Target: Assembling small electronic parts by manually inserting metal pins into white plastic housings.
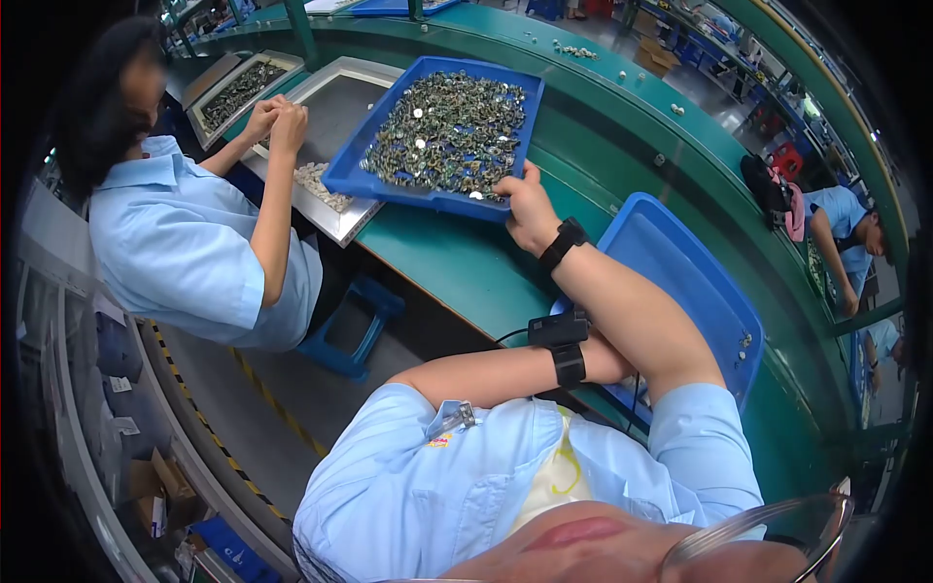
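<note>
Fingers of the right hand (pixel 533 216) are closed on the rim of a blue tray (pixel 437 201) at its near right corner. The tray stretches away to the left of these fingers, tilted in view, with a thick spread of small metal parts (pixel 452 121) covering most of its floor. A few white discs (pixel 419 114) lie among them, one just beside the fingertips. Behind the fingers, a black watch (pixel 564 242) circles the wrist. Nearer the body, below and right of those fingers, the left hand (pixel 610 360) passes under the right forearm; its own fingers are hidden, so I cannot tell whether they are wide or closed. A black device (pixel 559 329) and a black band (pixel 570 366) sit at that wrist. Right of the right fingers, a second tray (pixel 714 282), also blue, lies mostly bare, with a few small bits (pixel 744 346) near its right side. The green tabletop (pixel 466 267) shows below the fingers. Well left of them, past the blue tray, is a metal frame (pixel 340 225) with pale pieces (pixel 323 185) in its near part; the tray overlaps it in view, and contact is unclear. A co-worker's hands (pixel 282 124) meet above that frame. Farther left sits a pale tray (pixel 202 131) of dark parts (pixel 243 92). Beyond the fingers, small white bits (pixel 580 51) dot a green ledge (pixel 607 66).
</note>
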`<move>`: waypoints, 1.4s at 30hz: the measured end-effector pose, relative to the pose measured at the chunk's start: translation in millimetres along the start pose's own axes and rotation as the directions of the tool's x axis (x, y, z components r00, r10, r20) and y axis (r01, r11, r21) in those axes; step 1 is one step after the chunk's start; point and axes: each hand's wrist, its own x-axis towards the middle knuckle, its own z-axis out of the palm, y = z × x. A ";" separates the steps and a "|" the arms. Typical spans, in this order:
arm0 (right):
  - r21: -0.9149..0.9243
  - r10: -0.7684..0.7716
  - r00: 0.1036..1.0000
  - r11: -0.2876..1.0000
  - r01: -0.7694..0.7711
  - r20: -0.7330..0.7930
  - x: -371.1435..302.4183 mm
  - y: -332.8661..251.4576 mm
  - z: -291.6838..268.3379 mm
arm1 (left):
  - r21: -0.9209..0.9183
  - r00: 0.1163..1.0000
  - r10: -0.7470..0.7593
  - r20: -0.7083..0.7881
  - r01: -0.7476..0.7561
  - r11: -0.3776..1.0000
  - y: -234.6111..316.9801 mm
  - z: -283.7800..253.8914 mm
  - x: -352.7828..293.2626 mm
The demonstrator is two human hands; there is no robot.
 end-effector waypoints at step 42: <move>-0.313 -0.750 0.127 -0.111 0.943 0.649 -398.6 -229.2 -257.5 | 0.174 0.966 -0.099 0.239 0.058 0.983 32.0 106.5 98.0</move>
